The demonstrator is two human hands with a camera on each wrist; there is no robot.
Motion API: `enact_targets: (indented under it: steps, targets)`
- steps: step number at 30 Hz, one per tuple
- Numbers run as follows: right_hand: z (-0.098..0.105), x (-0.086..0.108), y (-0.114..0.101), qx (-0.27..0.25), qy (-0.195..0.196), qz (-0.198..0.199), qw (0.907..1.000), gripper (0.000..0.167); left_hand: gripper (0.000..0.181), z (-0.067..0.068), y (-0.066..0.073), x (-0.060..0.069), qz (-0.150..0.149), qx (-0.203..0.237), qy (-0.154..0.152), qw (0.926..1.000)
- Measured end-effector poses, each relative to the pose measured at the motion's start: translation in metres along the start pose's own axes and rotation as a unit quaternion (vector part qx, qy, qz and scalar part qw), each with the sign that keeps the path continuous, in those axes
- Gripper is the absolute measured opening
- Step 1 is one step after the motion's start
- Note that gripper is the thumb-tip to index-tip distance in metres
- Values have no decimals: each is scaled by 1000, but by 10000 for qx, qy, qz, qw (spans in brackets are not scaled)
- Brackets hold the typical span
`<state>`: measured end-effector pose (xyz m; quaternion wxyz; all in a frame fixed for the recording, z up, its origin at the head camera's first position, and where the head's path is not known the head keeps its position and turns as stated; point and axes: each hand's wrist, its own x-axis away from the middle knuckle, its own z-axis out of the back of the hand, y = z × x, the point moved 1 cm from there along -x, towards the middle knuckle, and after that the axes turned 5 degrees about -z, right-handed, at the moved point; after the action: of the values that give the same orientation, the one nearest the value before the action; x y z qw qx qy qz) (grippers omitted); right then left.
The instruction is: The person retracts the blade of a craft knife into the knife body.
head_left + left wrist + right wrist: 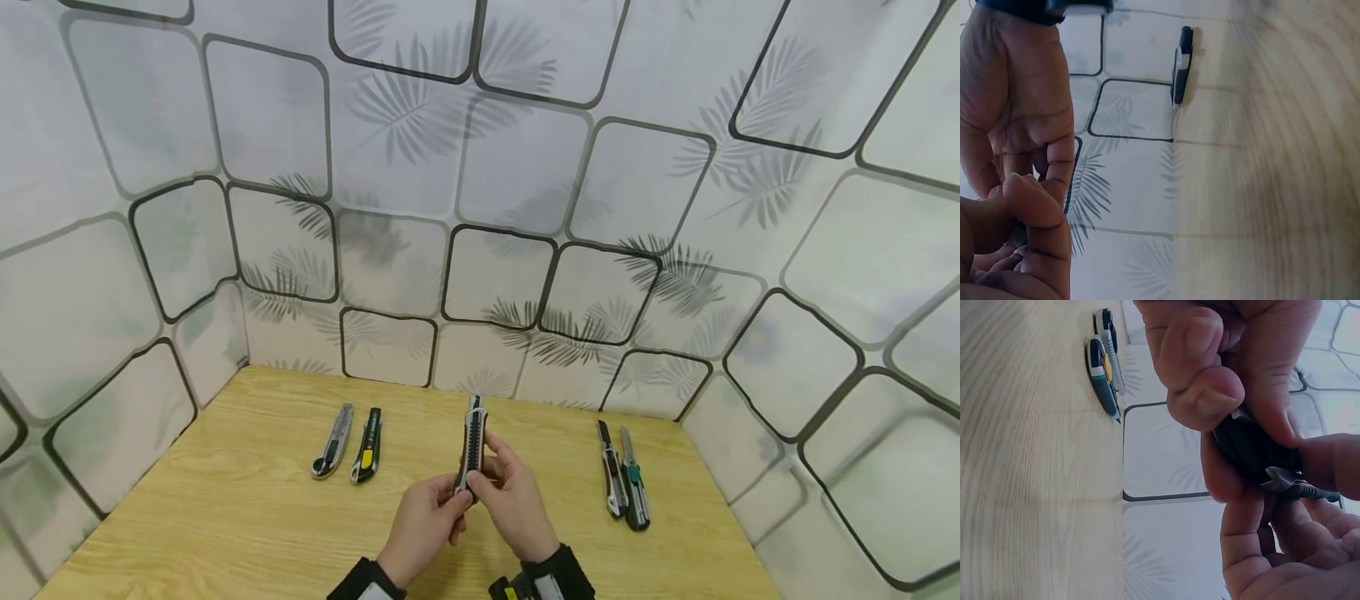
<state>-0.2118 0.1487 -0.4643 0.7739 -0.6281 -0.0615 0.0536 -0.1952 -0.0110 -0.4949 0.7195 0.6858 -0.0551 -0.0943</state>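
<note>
A utility knife (473, 442) with a dark, ridged track and silver-grey edges stands nearly upright between both hands, a short piece of metal showing at its top. My left hand (422, 518) grips its lower end, thumb on the front. My right hand (517, 504) holds its right side, with the thumb pressed on the lower front of the track. In the right wrist view, fingers of both hands surround the dark knife body (1250, 450) and cover part of it. The left wrist view shows mostly fingers, with the knife largely hidden.
On the wooden table (247, 500), a grey utility knife (333, 442) and a black-and-yellow one (367, 446) lie to the left. At right lie a black-and-silver knife (612, 471) and a green-and-black one (634, 482), close together. Patterned curtain walls (390, 275) stand behind and at both sides.
</note>
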Motion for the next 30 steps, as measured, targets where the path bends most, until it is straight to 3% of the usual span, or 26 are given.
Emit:
enact_targets:
  steps: [5, 8, 10, 13, 14, 16, 20, 23, 26, 30]
  targets:
    - [1, 2, 4, -20, 44, -129, 9999, 62, 19, 1, 0, -3, 14, -107, -133, 9999]
    - [1, 0, 9, -146, 226, -307, 9992, 53, 24, -1, 0, -5, -229, -690, -96, 9973]
    - [-1, -2, 12, -222, 376, -426, 9981, 47, 30, -3, 2, -5, -511, -1416, 100, 9886]
    - [-5, -5, 16, -133, 445, -493, 9977, 45, 34, -7, 6, -8, -846, -2554, 475, 9620]
    - [-6, -6, 17, -50, 410, -487, 9980, 46, 32, -8, 7, -9, -842, -2751, 530, 9563]
    - [-6, -7, 18, 101, 242, -465, 9986, 51, 25, -6, 7, -15, -771, -2883, 543, 9529]
    - [-3, -5, 20, 530, -126, -538, 9971, 62, 20, 11, -5, -35, -316, -2901, 563, 9548]
    - [8, -1, 24, 826, -272, -685, 9939, 66, 24, 32, -20, -49, 1, -3367, 800, 9382]
    - [29, 4, 33, 1134, -288, -745, 9903, 67, 28, 51, -30, -58, 141, -3941, 1055, 9129]
    - [74, 3, 41, 1869, 229, -765, 9791, 63, 36, 66, -31, -64, 141, -4442, 1131, 8887]
